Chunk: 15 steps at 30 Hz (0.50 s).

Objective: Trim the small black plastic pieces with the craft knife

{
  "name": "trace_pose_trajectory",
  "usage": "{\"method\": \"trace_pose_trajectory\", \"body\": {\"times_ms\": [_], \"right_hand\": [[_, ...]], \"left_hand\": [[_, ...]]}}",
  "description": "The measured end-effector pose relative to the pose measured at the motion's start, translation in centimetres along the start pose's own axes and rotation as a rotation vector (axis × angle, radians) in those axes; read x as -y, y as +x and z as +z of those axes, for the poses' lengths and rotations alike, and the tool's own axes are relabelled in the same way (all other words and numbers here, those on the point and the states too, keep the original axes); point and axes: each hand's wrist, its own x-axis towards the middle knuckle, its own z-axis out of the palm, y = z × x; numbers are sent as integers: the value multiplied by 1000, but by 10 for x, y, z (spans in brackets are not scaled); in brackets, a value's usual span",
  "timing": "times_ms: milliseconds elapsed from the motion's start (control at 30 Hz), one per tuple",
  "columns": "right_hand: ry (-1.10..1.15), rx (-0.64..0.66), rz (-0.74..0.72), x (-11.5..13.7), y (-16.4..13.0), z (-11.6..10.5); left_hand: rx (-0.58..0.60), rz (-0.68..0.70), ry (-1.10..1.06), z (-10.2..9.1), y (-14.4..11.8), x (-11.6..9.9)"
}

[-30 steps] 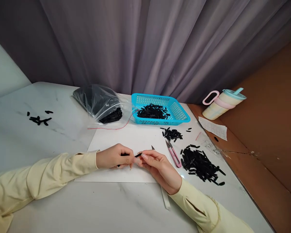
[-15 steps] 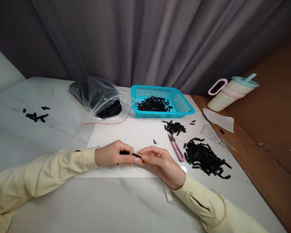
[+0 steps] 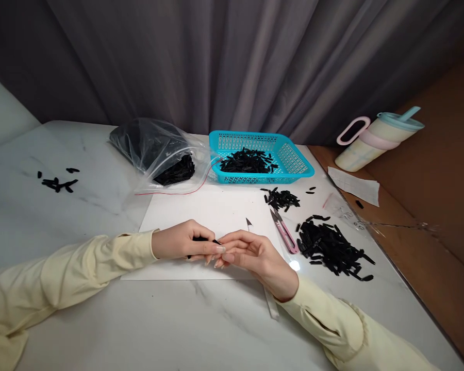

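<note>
2 hands: left hand [image 3: 180, 242] and right hand [image 3: 251, 255] meet fingertip to fingertip on the white sheet [image 3: 216, 211], near its front edge.
left fingers: pinched narrow around a small black piece [image 3: 206, 240]; only its ends show past the fingers.
right fingers: loosely curled and narrow, tips touching the black piece's right end; a thin white-handled knife [image 3: 271, 306] runs under the palm, its tip [image 3: 248, 222] poking out beyond the knuckles over the sheet. whether the hand truly grips it, i cannot tell.
piece location: over the white sheet, between the 2 hands, just above the paper.
handling: judged light, short and fairly stiff, likely smooth plastic or rubber, so easy to flick away; best pinched at mid-length with thumb and forefinger, leaving 1 end free.
right of the sheet: pink snips [image 3: 284, 233] just off its edge, then a large black pile [image 3: 332, 248]; a smaller heap [image 3: 282, 198] sits by the sheet's far right corner.
beyond the sheet: blue basket [image 3: 294, 166] with more pieces, and a clear bag [image 3: 158, 152] to its left.
change since 1 s ago: right fingers have slid down over the piece's right end, so less of it shows; the blade tip points more upright; the view has drifted, shifting the basket and pile.
</note>
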Motion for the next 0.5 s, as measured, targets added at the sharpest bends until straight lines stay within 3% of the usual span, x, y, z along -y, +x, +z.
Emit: {"method": "trace_pose_trajectory", "body": {"times_ms": [500], "right_hand": [[-52, 12, 39, 3, -2, 2]], "left_hand": [[58, 45, 72, 0, 1, -3]]}}
